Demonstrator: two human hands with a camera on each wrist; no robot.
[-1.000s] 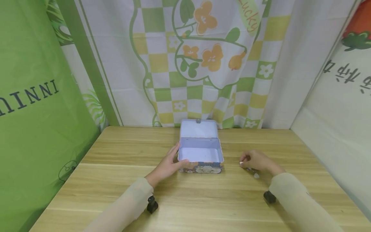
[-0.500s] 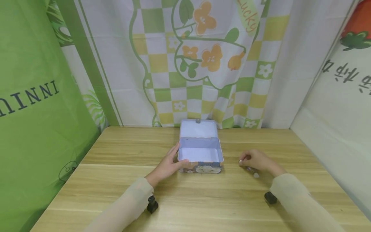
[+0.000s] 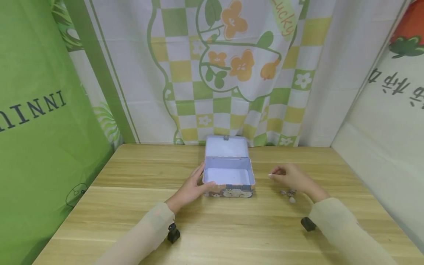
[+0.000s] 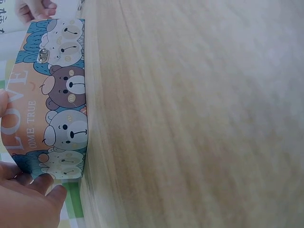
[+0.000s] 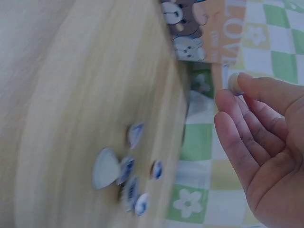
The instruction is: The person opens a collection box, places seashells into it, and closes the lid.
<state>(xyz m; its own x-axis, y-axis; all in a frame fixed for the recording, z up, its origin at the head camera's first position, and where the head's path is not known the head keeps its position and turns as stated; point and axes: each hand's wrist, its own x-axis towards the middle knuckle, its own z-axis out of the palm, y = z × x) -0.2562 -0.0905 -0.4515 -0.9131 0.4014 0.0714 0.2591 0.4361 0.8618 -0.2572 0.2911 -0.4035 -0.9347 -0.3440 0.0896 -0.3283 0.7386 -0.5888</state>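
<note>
A small whitish piece (image 5: pixel 234 84) is pinched between the thumb and a fingertip of the right hand (image 5: pixel 275 142), and is held above the table (image 3: pixel 232 228), to the right of the tin box (image 3: pixel 228 190) and apart from it. The other fingers of that hand are bent loosely, as is shown by the right wrist view.

By the left hand (image 3: pixel 190 189) the tin box is gripped at its left end: the thumb is laid over the near rim, and the fingers are set along the left side. The box is stood upright on the table, its lid (image 3: pixel 226 148) open at the far side, with a metal latch (image 3: pixel 226 138) at the lid's top edge. Bears are printed on the near face, and "LOVE COME TRUE" can be read there on orange.

On the near side of the right hand, blue-marked pieces (image 5: pixel 126 169) are scattered on the table, and a larger pale piece (image 5: pixel 105 168) is seen close beside them — all somewhat blurred.

Pale sleeves (image 3: pixel 142 232) are worn on both arms, and a black device (image 3: pixel 173 233) is seen at each wrist. A checked curtain (image 3: pixel 228 106) is hung beyond the far edge — with a green cloth (image 3: pixel 33 73) at the left and a white cloth (image 3: pixel 381 147), marked with dark characters, at the right.
</note>
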